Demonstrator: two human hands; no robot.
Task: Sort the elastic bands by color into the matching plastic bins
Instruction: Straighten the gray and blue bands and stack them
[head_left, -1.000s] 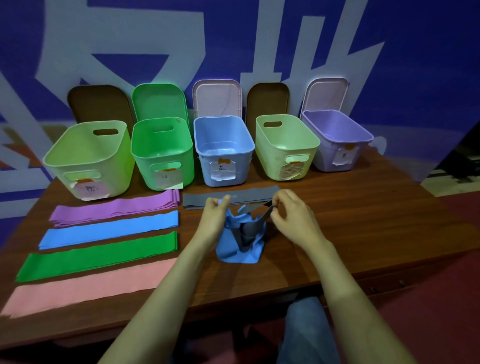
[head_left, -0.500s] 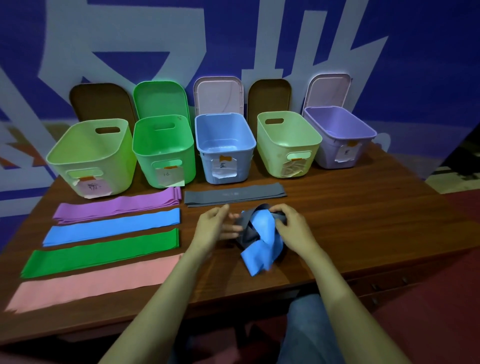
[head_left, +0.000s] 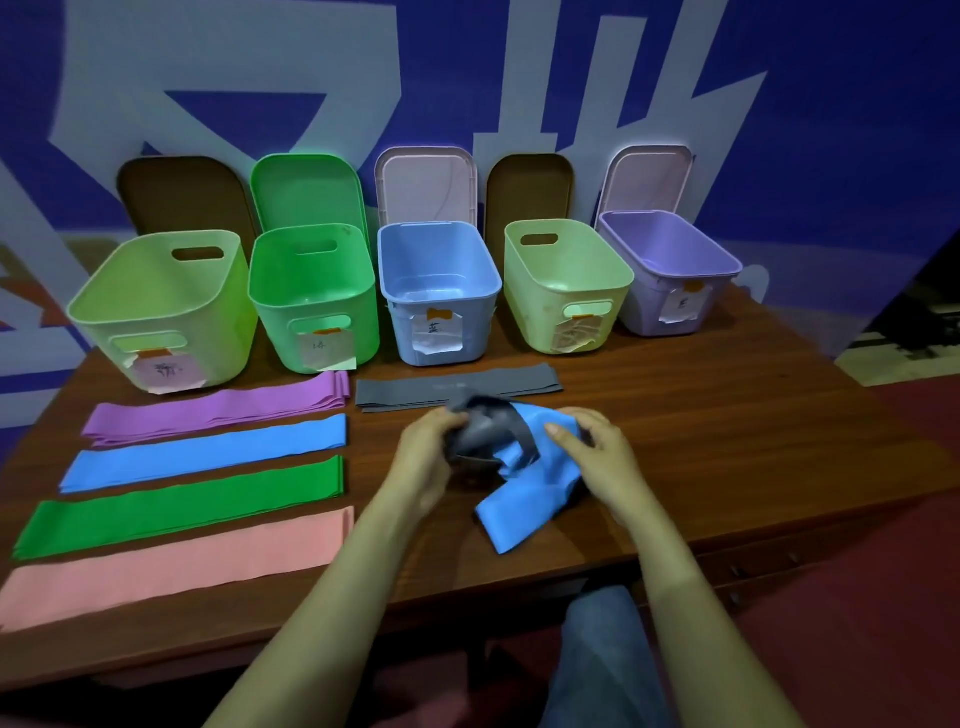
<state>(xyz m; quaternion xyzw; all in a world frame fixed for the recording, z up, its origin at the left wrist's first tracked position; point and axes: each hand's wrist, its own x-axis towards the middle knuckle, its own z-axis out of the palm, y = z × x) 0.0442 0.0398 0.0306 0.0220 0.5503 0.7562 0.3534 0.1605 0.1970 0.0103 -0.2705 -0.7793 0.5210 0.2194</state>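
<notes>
The left grip (head_left: 426, 447) curls round one crumpled gray band (head_left: 483, 428); the right grip (head_left: 597, 452) pinches one crumpled blue band (head_left: 524, 493) tangled with it, on the tabletop (head_left: 727, 441). At nine o'clock lie four flat bands: pink (head_left: 176, 566), green (head_left: 182, 501), blue (head_left: 208, 452), purple (head_left: 218, 408); at twelve, one flat gray band (head_left: 519, 382), then five open bins (head_left: 478, 327).

Bin labels (head_left: 435, 332) are too small to read; at 8 o'clock the pink band (head_left: 171, 566) runs off-frame; the grey band (head_left: 483, 428) hides fingertips of the left hand (head_left: 423, 460).
</notes>
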